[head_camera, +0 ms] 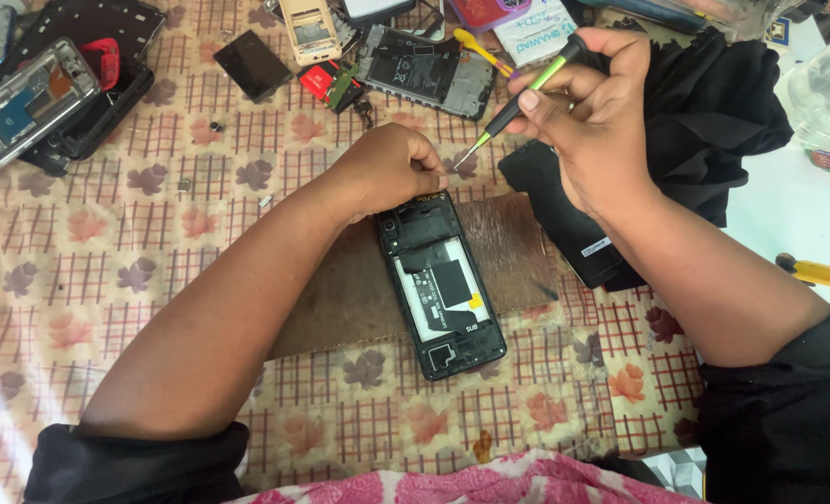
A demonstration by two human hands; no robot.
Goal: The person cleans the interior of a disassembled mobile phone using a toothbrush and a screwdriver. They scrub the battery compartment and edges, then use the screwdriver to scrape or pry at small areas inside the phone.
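With the left hand (391, 168) pinching the opened phone (443, 285) steady at its top edge, the right hand (587, 112) gripping the screwdriver (522, 93) should keep its tip upright.

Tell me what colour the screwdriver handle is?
Black with bright green, seen in the head view, on the screwdriver held by the right hand.

Counted:
- two bare hands: left hand (391, 168), right hand (590, 117)
- one green-and-black precision screwdriver (525, 98)
- one opened black phone, back cover off (443, 285)
- one brown wooden board (349, 299)
- one yellow plastic pry tool (478, 49)
- one black folded cloth (723, 121)
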